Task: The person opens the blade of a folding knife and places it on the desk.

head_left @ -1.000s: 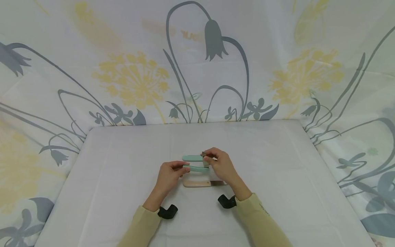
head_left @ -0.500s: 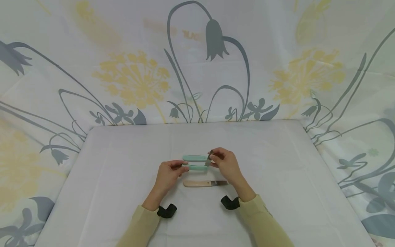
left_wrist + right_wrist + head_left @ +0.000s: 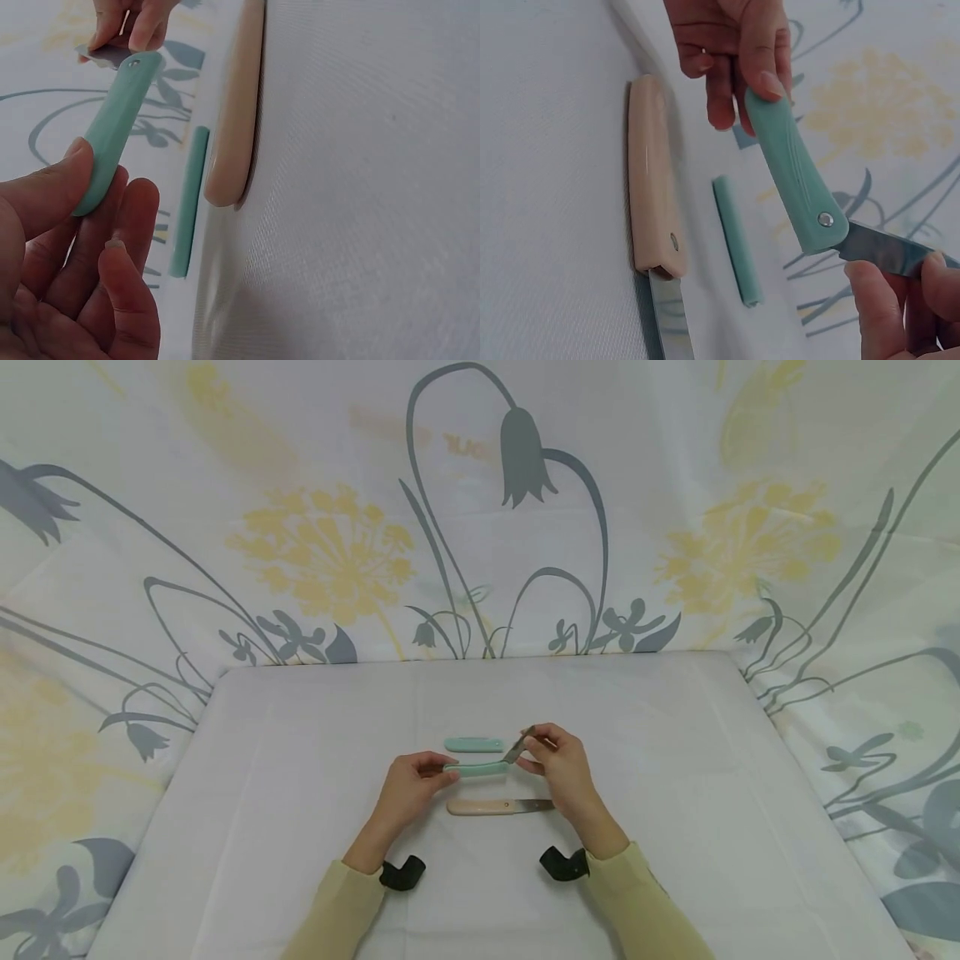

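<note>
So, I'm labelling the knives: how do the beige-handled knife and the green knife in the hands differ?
The beige-handled knife lies on the white surface; the green knife is held, its handle in the left hand, its blade in the right hand. The beige-handled knife's blade runs straight on from its handle; the green knife's is angled to its handle. Both have a rivet near the blade.

Muted, greyish light across all three views, slightly dim, and shadows on the white tabletop (image 3: pixel 300 827) are faint and soft! Over at the right wrist, a gentle sheen on the beige handle (image 3: pixel 651 180), shadow hugging its edge, a bright glint off the silver rivet (image 3: pixel 826 219), the floral backdrop (image 3: pixel 885 105) softly blurred.
</note>
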Tool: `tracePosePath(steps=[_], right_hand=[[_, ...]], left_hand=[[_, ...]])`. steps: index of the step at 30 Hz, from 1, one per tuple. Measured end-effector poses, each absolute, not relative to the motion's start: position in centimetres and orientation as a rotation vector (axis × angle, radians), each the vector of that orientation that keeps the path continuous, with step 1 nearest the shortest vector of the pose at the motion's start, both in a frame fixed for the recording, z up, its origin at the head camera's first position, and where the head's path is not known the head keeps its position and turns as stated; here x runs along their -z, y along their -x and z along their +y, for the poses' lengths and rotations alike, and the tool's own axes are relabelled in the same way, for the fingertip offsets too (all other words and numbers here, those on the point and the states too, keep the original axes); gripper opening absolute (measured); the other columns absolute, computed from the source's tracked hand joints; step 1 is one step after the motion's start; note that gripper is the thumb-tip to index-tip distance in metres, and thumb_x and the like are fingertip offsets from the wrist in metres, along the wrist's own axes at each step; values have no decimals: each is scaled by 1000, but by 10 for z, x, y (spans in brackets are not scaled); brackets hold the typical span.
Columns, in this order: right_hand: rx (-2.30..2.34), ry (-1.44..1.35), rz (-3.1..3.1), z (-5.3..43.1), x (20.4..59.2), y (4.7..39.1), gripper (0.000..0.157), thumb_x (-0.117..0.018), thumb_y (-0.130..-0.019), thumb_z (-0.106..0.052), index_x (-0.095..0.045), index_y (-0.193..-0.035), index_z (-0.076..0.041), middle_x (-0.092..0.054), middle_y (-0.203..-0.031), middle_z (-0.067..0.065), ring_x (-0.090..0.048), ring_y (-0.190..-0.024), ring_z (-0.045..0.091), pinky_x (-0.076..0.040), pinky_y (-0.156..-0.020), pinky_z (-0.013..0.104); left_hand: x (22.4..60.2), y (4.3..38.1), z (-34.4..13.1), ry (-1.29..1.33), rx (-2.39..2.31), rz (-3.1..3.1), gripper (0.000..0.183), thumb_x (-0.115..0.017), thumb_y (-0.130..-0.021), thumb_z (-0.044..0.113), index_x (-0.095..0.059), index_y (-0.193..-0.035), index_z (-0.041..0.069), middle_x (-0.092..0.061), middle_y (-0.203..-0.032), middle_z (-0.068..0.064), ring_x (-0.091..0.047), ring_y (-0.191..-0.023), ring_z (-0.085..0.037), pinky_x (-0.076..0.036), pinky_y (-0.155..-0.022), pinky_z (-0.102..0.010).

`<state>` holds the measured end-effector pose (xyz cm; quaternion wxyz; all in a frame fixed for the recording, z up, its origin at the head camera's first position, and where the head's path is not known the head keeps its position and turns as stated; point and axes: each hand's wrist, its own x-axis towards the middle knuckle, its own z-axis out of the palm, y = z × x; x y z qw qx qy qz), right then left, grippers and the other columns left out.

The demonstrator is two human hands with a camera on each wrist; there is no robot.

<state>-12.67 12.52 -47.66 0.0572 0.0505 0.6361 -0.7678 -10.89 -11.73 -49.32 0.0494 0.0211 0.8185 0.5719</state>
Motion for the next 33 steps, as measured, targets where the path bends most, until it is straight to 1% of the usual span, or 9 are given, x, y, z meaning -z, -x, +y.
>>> tracePosePath(steps=[7, 12, 16, 20, 29, 33], right_hand=[[2437, -194, 1844, 125, 475, 126, 6, -52, -98, 10, -56, -100, 7, -48, -128, 31, -63, -96, 14, -57, -79, 33], [2499, -197, 1783, 125, 475, 127, 9, -52, -98, 10, -55, -95, 2, -48, -124, 29, -64, -94, 13, -57, -78, 32], [2521, -171, 1755, 124, 476, 126, 12, -52, -98, 9, -55, -94, -1, -52, -119, 22, -64, -93, 13, -57, -78, 32], [2541, -160, 1730, 122, 475, 126, 12, -52, -99, 8, -55, -94, -2, -52, -115, 18, -63, -92, 13, -57, -78, 31], [2624, -139, 1623, 117, 470, 123, 12, -51, -100, 6, -57, -96, -2, -53, -104, 11, -63, -89, 14, -57, -77, 30], [2648, -121, 1593, 117, 468, 122, 13, -51, -101, 5, -58, -94, -4, -54, -102, 10, -64, -87, 14, -57, -76, 30]], left_hand=[[492, 109, -117, -49, -1625, 2530, 15, -82, -83, 12, -77, -96, 9, -71, -88, 1, -65, -89, -18, -49, -80, -37], [492, 110, -116, -59, -1570, 2537, 14, -83, -81, 13, -76, -94, 10, -70, -87, 1, -62, -89, -19, -47, -79, -37], [494, 110, -117, -64, -1538, 2532, 13, -83, -81, 10, -75, -91, 10, -69, -86, 1, -61, -87, -18, -47, -77, -36], [494, 110, -117, -84, -1519, 2536, 13, -82, -80, 8, -74, -90, 10, -69, -84, 1, -61, -84, -17, -47, -77, -35], [493, 109, -116, -129, -1492, 2537, 14, -83, -80, 9, -73, -90, 10, -68, -82, 3, -60, -81, -14, -47, -79, -36], [493, 109, -115, -140, -1484, 2534, 16, -83, -79, 10, -72, -91, 10, -68, -83, 3, -61, -81, -14, -48, -79, -37]])
